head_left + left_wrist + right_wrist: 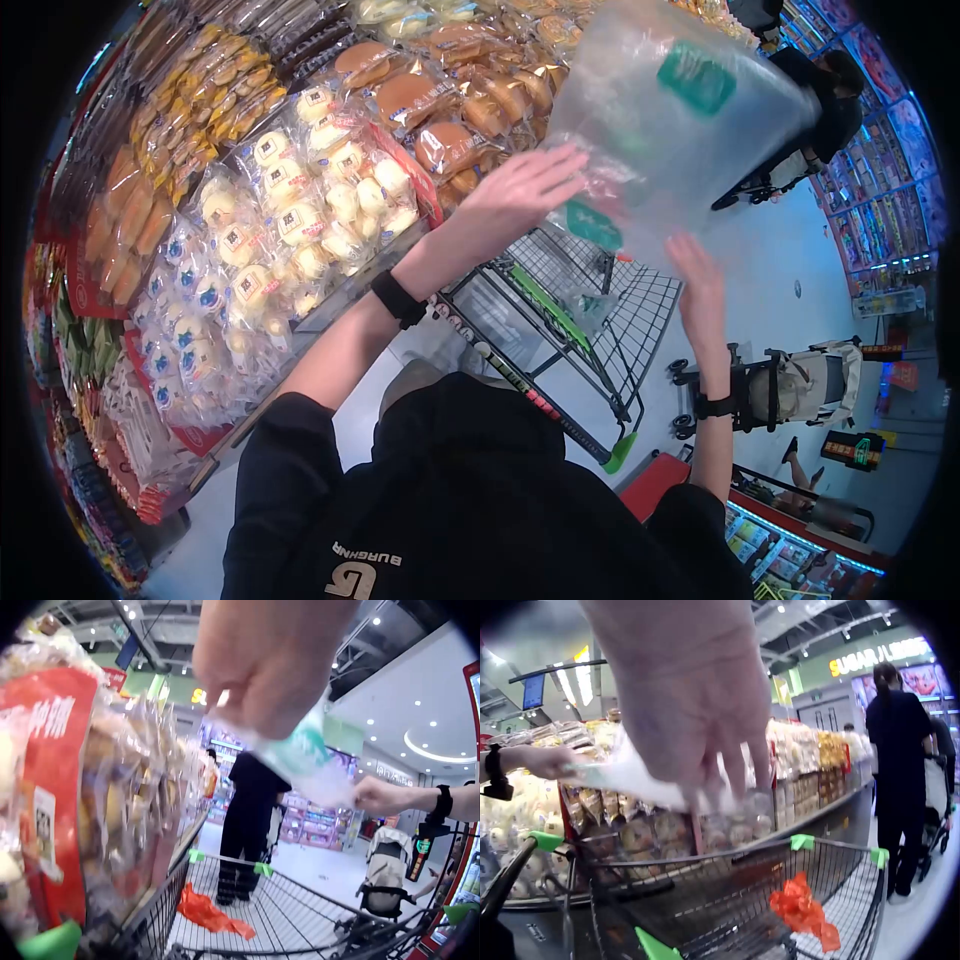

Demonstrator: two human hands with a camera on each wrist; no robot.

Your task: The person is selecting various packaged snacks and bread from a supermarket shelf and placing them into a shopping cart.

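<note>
A clear plastic bag [640,130] with green printed patches is spread out above the shopping cart [565,310], blurred by motion. My left hand [525,190] pinches one side of it; in the left wrist view the fingers curl on the bag's edge, with a green patch hanging past them. On the opposite side, my right hand [697,290] holds the bag's edge, fingertips partly lost in blur. From the right wrist view, the whitish film [649,776] stretches between both hands. A crumpled red-orange bag [802,909] lies in the cart's wire basket.
A display of wrapped breads and buns [290,200] lines my left, close to the cart. Ahead stands a person in dark clothes [251,817] beside a stroller. Another stroller [800,385] is on the floor to my right, near lit shelves [885,190].
</note>
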